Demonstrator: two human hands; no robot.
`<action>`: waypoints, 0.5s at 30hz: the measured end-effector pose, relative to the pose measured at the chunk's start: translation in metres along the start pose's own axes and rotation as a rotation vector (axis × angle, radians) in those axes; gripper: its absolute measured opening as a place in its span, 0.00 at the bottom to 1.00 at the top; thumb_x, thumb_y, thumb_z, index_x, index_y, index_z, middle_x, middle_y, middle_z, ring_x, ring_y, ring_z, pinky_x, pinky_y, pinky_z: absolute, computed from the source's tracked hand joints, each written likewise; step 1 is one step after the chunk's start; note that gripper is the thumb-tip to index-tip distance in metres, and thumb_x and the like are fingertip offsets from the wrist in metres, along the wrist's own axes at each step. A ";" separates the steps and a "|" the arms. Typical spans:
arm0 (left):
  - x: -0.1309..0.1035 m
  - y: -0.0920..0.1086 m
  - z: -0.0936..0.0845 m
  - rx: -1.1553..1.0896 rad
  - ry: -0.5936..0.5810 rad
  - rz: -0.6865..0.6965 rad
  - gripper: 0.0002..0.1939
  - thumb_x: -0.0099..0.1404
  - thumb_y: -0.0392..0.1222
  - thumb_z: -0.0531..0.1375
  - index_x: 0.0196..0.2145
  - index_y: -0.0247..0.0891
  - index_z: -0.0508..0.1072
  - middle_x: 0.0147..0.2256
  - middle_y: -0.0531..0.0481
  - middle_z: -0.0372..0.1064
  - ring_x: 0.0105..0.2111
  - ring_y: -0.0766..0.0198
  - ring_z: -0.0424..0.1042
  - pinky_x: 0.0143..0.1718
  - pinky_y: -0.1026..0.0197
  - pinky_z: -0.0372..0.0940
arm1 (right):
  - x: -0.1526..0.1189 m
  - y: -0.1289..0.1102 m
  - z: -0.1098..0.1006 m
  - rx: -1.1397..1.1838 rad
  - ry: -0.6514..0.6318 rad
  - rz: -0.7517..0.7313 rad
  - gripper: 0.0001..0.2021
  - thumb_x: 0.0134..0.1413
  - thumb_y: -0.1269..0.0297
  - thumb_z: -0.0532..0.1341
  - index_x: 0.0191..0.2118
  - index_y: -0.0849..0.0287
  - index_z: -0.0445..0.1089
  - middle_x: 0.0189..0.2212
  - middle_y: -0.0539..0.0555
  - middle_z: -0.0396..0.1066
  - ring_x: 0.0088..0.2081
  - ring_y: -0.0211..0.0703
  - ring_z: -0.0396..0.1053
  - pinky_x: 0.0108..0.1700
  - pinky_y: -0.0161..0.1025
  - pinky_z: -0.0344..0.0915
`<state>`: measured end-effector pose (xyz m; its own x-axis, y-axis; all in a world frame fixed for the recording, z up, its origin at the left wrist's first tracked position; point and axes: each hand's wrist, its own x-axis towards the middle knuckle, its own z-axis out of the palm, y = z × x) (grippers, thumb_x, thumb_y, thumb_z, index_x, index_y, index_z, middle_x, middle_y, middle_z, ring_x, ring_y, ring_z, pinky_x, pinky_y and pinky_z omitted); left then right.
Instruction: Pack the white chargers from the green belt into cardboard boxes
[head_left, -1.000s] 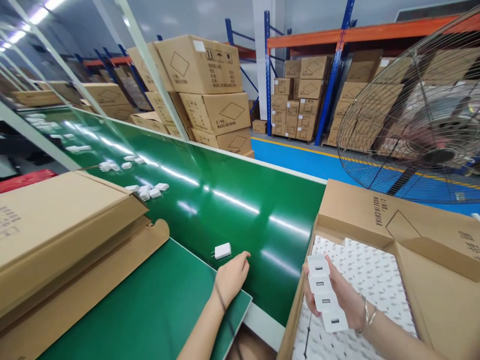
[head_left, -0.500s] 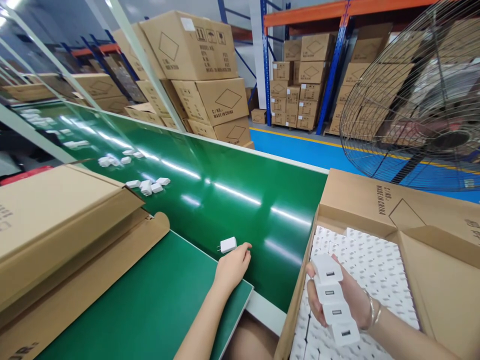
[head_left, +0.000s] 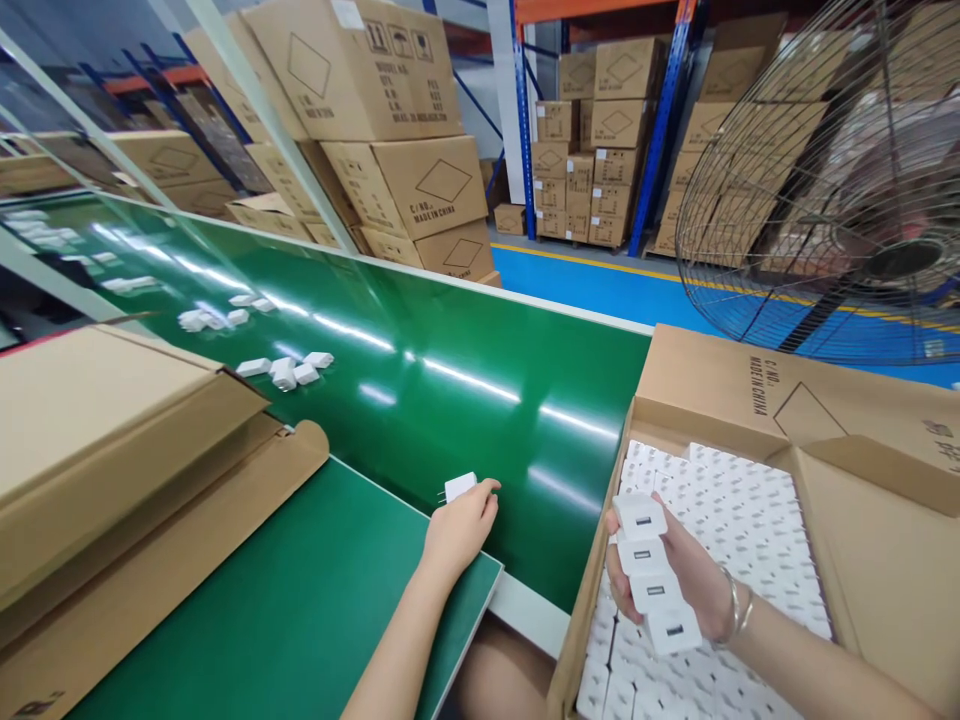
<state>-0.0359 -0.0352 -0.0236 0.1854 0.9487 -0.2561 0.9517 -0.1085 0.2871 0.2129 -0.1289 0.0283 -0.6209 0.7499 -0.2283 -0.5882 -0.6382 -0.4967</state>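
My left hand [head_left: 459, 527] is palm down at the near edge of the green belt, over a white USB plug charger [head_left: 460, 486] with its metal prongs pointing left. The hand partly covers this charger; the visible finger and thumb reach past it, slightly apart, and the other fingers are hidden. A row of several white USB chargers [head_left: 654, 590] is gripped in my right hand [head_left: 697, 575], their USB ports facing me. That hand is above an open carton [head_left: 885, 590] packed with rows of white chargers [head_left: 742, 520].
More loose chargers [head_left: 285, 372] lie in clusters along the conveyor belt [head_left: 420, 420]. A cardboard box [head_left: 112, 420] stands on the green side table [head_left: 300, 590] at left. Stacked cartons [head_left: 405, 190] rise behind the belt, and a large fan [head_left: 825, 200] stands at right.
My left hand has shifted slightly and now covers more of the charger on the belt. The row in my right hand sits a little higher and further left. The view has shifted slightly.
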 end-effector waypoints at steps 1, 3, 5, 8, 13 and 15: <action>0.000 0.000 0.000 -0.003 -0.002 -0.003 0.16 0.66 0.43 0.43 0.47 0.48 0.65 0.45 0.54 0.71 0.43 0.60 0.70 0.37 0.60 0.61 | -0.001 -0.004 0.001 -0.029 0.041 0.008 0.27 0.57 0.38 0.41 0.38 0.57 0.63 0.25 0.53 0.70 0.24 0.40 0.68 0.28 0.37 0.64; 0.000 0.000 0.000 -0.015 0.001 -0.006 0.16 0.66 0.43 0.43 0.46 0.47 0.65 0.44 0.53 0.71 0.42 0.60 0.70 0.37 0.60 0.61 | -0.002 -0.020 0.000 -0.174 0.150 0.024 0.27 0.55 0.37 0.43 0.39 0.57 0.64 0.28 0.54 0.70 0.28 0.41 0.69 0.33 0.39 0.65; 0.000 0.000 0.000 -0.037 0.009 -0.006 0.16 0.66 0.43 0.43 0.46 0.47 0.66 0.44 0.53 0.71 0.41 0.60 0.70 0.37 0.60 0.61 | 0.001 -0.049 -0.004 -0.457 0.316 -0.030 0.27 0.54 0.37 0.46 0.42 0.57 0.63 0.34 0.55 0.71 0.35 0.43 0.70 0.39 0.41 0.66; 0.002 -0.001 0.000 -0.074 0.017 -0.012 0.16 0.66 0.43 0.43 0.46 0.46 0.66 0.43 0.52 0.71 0.41 0.60 0.71 0.38 0.61 0.61 | 0.012 -0.104 -0.017 -1.226 0.640 -0.241 0.29 0.56 0.38 0.40 0.48 0.57 0.59 0.38 0.57 0.70 0.36 0.45 0.69 0.37 0.41 0.66; 0.004 -0.006 0.003 -0.154 0.036 0.002 0.16 0.65 0.43 0.44 0.44 0.47 0.67 0.41 0.53 0.72 0.42 0.61 0.70 0.38 0.61 0.61 | 0.031 -0.159 -0.049 -1.919 0.948 -0.194 0.25 0.54 0.41 0.48 0.46 0.56 0.62 0.36 0.59 0.71 0.38 0.54 0.68 0.38 0.44 0.62; 0.004 -0.008 0.003 -0.240 0.075 0.022 0.16 0.66 0.42 0.43 0.43 0.46 0.68 0.39 0.53 0.72 0.40 0.63 0.70 0.37 0.63 0.60 | 0.032 -0.160 -0.060 -2.031 1.011 -0.120 0.24 0.53 0.42 0.51 0.46 0.56 0.63 0.36 0.61 0.71 0.39 0.58 0.68 0.38 0.47 0.60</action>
<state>-0.0422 -0.0312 -0.0297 0.1783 0.9673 -0.1807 0.8605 -0.0642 0.5054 0.3178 0.0074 0.0503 0.1289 0.9913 -0.0276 0.9432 -0.1312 -0.3051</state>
